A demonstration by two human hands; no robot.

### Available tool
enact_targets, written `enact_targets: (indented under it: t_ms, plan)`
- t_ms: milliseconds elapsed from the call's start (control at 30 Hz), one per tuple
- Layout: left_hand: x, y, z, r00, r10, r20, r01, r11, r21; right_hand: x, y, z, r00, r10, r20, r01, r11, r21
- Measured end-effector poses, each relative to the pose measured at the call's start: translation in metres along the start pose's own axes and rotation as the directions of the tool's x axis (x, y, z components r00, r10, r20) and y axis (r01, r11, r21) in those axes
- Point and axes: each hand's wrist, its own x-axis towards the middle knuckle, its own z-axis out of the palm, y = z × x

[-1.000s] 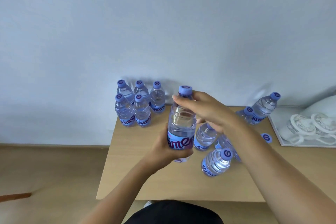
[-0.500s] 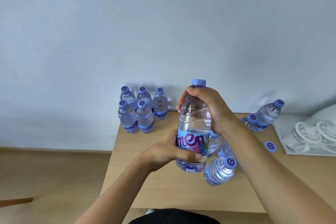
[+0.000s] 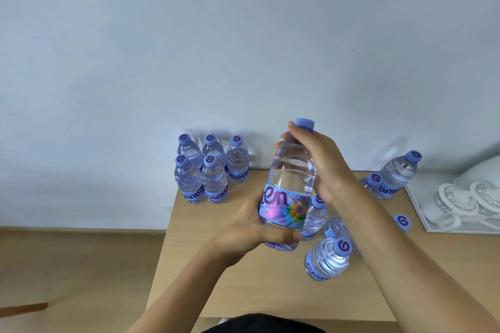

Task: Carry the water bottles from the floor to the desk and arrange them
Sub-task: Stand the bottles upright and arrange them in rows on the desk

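- At the bottom centre of the frame, a sliver of dark clothing shows, with two bare forearms reaching up and inward from the lower edge.
- The left hand (image 3: 253,227) curls around the lower part of a clear water bottle (image 3: 290,184), fingers wrapped over its blue label and base.
- The right hand (image 3: 323,167) grips the same bottle's shoulder and neck from the right, fingers curled just below the purple cap (image 3: 305,124).
- That held bottle stands almost upright in the middle of the frame, lifted above the light wooden desk (image 3: 243,286).
- Just right of the hands, a cluster of loose bottles (image 3: 328,259) sits on the desk, the nearest leaning with its cap toward the camera; others are partly hidden behind the right arm.
- At the right edge, a white tray (image 3: 422,211) carries white lidded cups (image 3: 460,201).
- Further back, right of centre, two more bottles (image 3: 397,173) lean near the desk's far edge.
- At the far left corner of the desk, five upright bottles (image 3: 209,167) stand in two tight rows against the pale blue-grey wall (image 3: 243,35).
- In the lower left of the frame, tan floor (image 3: 67,265) shows beside the desk.
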Motion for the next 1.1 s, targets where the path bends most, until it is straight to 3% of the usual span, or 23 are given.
enact_targets:
  t_ms: [200,333,500,633,700,800,867,967,1100]
  plan:
    - [0.001,-0.001,0.003,0.992,-0.029,0.123,0.054,0.977,-0.209,-0.004,0.007,-0.006,0.985,0.042,0.168,-0.089,0.956,0.28]
    - [0.001,-0.003,0.011,0.996,-0.016,0.085,0.035,0.974,-0.222,-0.004,0.003,-0.004,0.994,0.048,0.099,-0.066,0.98,0.186]
    - [0.002,-0.002,0.02,0.998,0.001,-0.059,-0.004,0.999,-0.045,-0.005,-0.004,0.003,0.997,-0.025,-0.067,0.023,0.999,-0.032]
    - [0.002,-0.006,0.018,0.994,0.008,-0.108,-0.013,0.999,-0.045,-0.007,-0.001,0.002,0.993,-0.054,-0.108,0.044,0.995,-0.087]
    - [0.0,-0.005,0.015,0.996,0.004,-0.085,-0.011,0.996,-0.083,-0.009,-0.001,-0.004,1.0,-0.009,-0.017,0.008,0.998,-0.06]
    - [-0.003,-0.002,0.011,1.0,-0.009,0.001,0.009,0.977,-0.212,-0.013,-0.001,-0.009,0.987,0.054,0.149,-0.076,0.986,0.147]
    - [-0.004,-0.001,0.011,0.997,0.007,0.08,0.016,0.961,-0.275,-0.015,0.004,-0.008,0.982,0.033,0.188,-0.08,0.966,0.247]
    - [-0.004,-0.002,0.014,0.995,0.027,0.096,0.002,0.956,-0.293,-0.015,0.006,-0.002,0.99,0.009,0.141,-0.045,0.966,0.255]
    - [-0.002,0.001,0.018,0.997,0.03,0.073,-0.012,0.972,-0.234,-0.015,-0.002,0.002,1.0,-0.013,0.01,0.012,0.997,0.081]
